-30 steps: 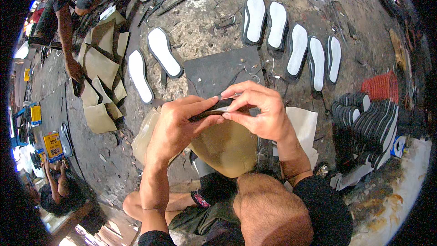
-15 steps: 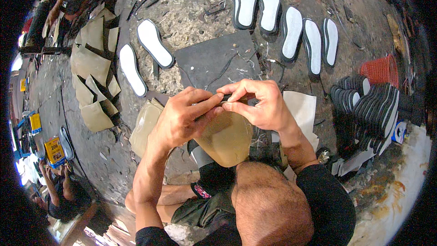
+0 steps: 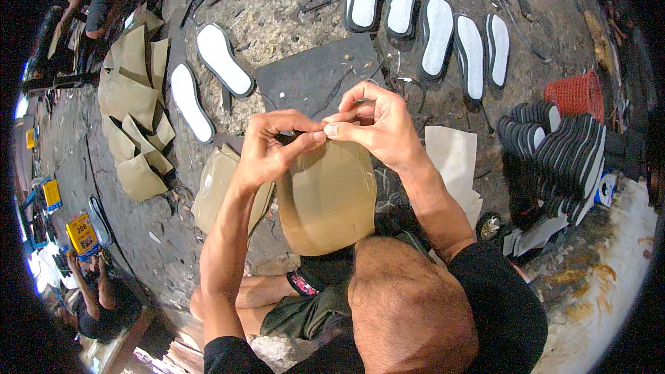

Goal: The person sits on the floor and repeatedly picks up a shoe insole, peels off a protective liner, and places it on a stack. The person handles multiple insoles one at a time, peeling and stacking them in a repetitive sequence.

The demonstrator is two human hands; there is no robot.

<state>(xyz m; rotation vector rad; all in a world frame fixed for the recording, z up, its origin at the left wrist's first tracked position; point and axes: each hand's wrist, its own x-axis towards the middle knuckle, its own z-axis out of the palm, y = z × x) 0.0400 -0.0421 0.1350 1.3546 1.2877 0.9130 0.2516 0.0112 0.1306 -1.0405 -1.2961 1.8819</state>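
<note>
A tan, curved sheet (image 3: 327, 197), slightly glossy and leather-like, rests over my lap in the middle. At its far edge my left hand (image 3: 273, 145) pinches with thumb and index finger. My right hand (image 3: 377, 125) pinches the same edge right beside it, the fingertips of both nearly touching. The bit of edge between the fingertips is mostly hidden. Left of my left forearm lies a stack of similar tan pieces (image 3: 216, 190). Beyond my hands a dark grey flat sheet (image 3: 298, 79) lies on the floor.
White-topped black soles (image 3: 438, 38) lie at far right, two more (image 3: 225, 62) at far left. Stacked soles (image 3: 564, 159) stand near a red basket (image 3: 575, 93). Pale sheets (image 3: 450, 166) flank my right forearm; cut tan pieces (image 3: 131, 104) lie left. Another person's hands (image 3: 86, 263) hold a yellow-and-blue box.
My fingers have shifted slightly left and away along the sheet's far edge, which shows more fully now. My right hand has risen and its fingers are more bent.
</note>
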